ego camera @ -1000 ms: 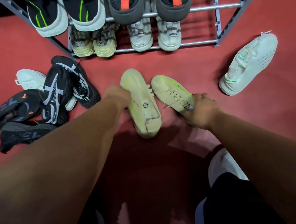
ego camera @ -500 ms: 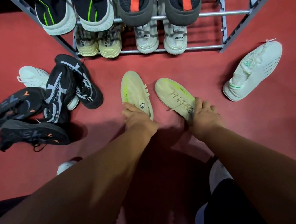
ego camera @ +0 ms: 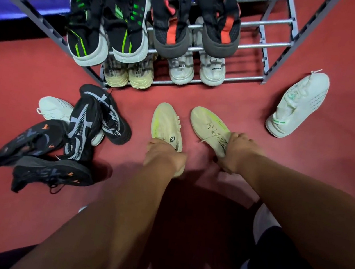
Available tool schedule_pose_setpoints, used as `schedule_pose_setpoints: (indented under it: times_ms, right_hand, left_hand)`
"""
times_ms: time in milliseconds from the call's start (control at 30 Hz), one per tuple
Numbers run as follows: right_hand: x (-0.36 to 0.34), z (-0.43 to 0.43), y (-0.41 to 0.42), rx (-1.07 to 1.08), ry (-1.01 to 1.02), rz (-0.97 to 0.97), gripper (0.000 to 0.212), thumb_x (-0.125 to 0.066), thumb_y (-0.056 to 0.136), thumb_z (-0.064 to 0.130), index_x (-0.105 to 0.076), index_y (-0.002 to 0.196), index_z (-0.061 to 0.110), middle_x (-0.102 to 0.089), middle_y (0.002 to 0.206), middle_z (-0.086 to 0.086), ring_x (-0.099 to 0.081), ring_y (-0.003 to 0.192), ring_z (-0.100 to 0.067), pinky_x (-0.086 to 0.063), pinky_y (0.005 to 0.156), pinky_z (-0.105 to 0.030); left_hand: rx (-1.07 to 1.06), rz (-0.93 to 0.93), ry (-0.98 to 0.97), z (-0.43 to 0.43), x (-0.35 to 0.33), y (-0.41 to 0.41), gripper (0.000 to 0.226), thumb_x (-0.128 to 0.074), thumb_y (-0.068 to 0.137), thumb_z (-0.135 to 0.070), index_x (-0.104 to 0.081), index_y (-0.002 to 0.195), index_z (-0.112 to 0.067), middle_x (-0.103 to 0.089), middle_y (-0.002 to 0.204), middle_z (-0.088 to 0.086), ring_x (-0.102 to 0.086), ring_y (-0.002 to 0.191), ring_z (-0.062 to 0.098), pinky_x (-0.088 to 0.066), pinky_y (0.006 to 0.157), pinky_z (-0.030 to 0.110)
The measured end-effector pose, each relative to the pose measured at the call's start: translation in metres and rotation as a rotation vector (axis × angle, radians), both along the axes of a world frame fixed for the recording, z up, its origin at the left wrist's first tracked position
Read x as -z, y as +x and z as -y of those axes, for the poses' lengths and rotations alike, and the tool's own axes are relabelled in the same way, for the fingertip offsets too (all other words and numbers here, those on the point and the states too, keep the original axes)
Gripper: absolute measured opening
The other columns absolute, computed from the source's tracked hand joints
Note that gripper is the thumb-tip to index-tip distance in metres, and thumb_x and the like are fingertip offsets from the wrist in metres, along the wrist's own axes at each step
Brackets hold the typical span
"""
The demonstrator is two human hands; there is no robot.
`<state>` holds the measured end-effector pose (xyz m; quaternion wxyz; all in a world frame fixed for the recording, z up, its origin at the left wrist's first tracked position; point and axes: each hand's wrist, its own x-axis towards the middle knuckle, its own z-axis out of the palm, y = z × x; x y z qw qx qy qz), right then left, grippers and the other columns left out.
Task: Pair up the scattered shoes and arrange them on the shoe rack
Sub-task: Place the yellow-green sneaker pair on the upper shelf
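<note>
Metal rack [ego camera: 264, 43], matt red floor [ego camera: 341, 158], knit shoes [ego camera: 166, 125].

The floor [ego camera: 325, 29] is red. On the grey metal rack [ego camera: 277, 45] sit black shoes with green stripes [ego camera: 109, 32], black shoes with orange-red panels [ego camera: 197, 24], and cream and off-white pairs below. The held cream shoes [ego camera: 166, 125] carry neon-yellow streaks.
</note>
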<state>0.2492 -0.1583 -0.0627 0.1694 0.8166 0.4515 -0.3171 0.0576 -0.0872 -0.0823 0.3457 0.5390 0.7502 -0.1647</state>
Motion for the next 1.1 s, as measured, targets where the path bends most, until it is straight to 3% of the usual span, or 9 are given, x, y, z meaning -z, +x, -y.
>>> schedule_pose_setpoints:
  times_ms: [67, 233, 400, 467, 567, 700, 767, 867, 1100]
  right_hand:
    - [-0.018, -0.009, -0.007, 0.004, -0.014, 0.014, 0.084, -0.072, 0.073, 0.05, -0.043, 0.139, 0.007, -0.052, 0.128, -0.014, -0.058, 0.116, -0.034, -0.051, 0.095, -0.039]
    - [-0.07, -0.021, -0.021, 0.025, 0.101, 0.033, 0.085, -0.061, 0.081, 0.065, -0.048, 0.142, 0.008, -0.054, 0.135, -0.014, -0.058, 0.122, -0.034, -0.048, 0.091, -0.038]
    - [-0.133, -0.018, -0.03, -0.025, 0.085, 0.007, 0.098, -0.051, 0.079, 0.086, -0.061, 0.131, 0.005, -0.063, 0.129, -0.017, -0.059, 0.12, -0.034, -0.049, 0.092, -0.036]
    - [-0.158, -0.006, -0.036, -0.022, 0.087, 0.02, 0.092, -0.05, 0.081, 0.082, -0.061, 0.132, 0.006, -0.062, 0.129, -0.018, -0.058, 0.12, -0.035, -0.049, 0.095, -0.038]
    - [-0.198, 0.013, -0.052, -0.004, 0.116, 0.044, 0.08, -0.052, 0.079, 0.072, -0.066, 0.126, 0.009, -0.064, 0.124, -0.017, -0.061, 0.115, -0.035, -0.054, 0.095, -0.038]
    - [-0.244, 0.034, -0.083, -0.016, 0.201, 0.055, 0.055, -0.059, 0.082, 0.052, -0.069, 0.114, 0.008, -0.065, 0.121, -0.02, -0.061, 0.112, -0.038, -0.054, 0.09, -0.037]
    - [-0.263, 0.045, -0.103, -0.031, 0.232, 0.048, 0.053, -0.057, 0.08, 0.053, -0.068, 0.105, 0.007, -0.066, 0.116, -0.021, -0.061, 0.109, -0.04, -0.052, 0.085, -0.036]
    - [-0.287, 0.058, -0.131, -0.033, 0.292, 0.031, 0.069, -0.055, 0.075, 0.058, -0.066, 0.113, 0.001, -0.066, 0.118, -0.023, -0.061, 0.111, -0.042, -0.052, 0.086, -0.038]
    - [-0.358, 0.067, -0.169, -0.044, 0.461, 0.044, 0.072, -0.068, 0.082, 0.055, -0.056, 0.13, 0.002, -0.059, 0.132, -0.025, -0.06, 0.118, -0.044, -0.052, 0.095, -0.042]
  left_hand:
    - [0.016, 0.039, -0.007, -0.007, -0.017, -0.005, 0.102, -0.077, 0.068, -0.052, -0.034, 0.148, -0.004, -0.051, 0.137, 0.01, -0.062, 0.118, 0.032, -0.053, 0.095, 0.038]
    - [0.171, 0.06, 0.041, -0.018, -0.076, -0.03, 0.062, -0.07, 0.076, -0.053, -0.065, 0.124, -0.014, -0.062, 0.102, 0.002, -0.056, 0.077, 0.021, -0.043, 0.07, 0.028]
    - [0.431, -0.025, 0.098, -0.021, -0.15, -0.058, 0.068, -0.056, 0.078, -0.061, -0.065, 0.129, -0.017, -0.058, 0.102, 0.005, -0.054, 0.081, 0.024, -0.041, 0.074, 0.027]
    - [0.443, 0.014, 0.121, -0.017, -0.18, -0.071, 0.066, -0.056, 0.082, -0.058, -0.062, 0.134, -0.018, -0.064, 0.112, 0.005, -0.055, 0.079, 0.021, -0.041, 0.072, 0.025]
    - [0.446, 0.003, 0.171, -0.004, -0.225, -0.094, 0.066, -0.055, 0.086, -0.06, -0.062, 0.134, -0.016, -0.063, 0.105, 0.004, -0.058, 0.094, 0.027, -0.041, 0.081, 0.031]
    - [0.468, -0.024, 0.223, 0.028, -0.275, -0.126, 0.052, -0.052, 0.083, -0.06, -0.068, 0.105, -0.016, -0.069, 0.112, 0.011, -0.064, 0.102, 0.033, -0.049, 0.087, 0.035]
    - [0.453, -0.002, 0.249, 0.049, -0.29, -0.141, 0.048, -0.053, 0.081, -0.057, -0.067, 0.101, -0.016, -0.07, 0.108, 0.009, -0.063, 0.099, 0.032, -0.052, 0.089, 0.037]
    - [0.409, 0.029, 0.241, 0.077, -0.309, -0.158, 0.057, -0.054, 0.082, -0.061, -0.069, 0.109, -0.014, -0.068, 0.108, 0.01, -0.064, 0.101, 0.033, -0.052, 0.089, 0.038]
    - [0.343, 0.052, 0.326, 0.1, -0.377, -0.187, 0.069, -0.046, 0.069, -0.068, -0.069, 0.11, -0.017, -0.068, 0.115, 0.011, -0.065, 0.105, 0.034, -0.053, 0.091, 0.04]
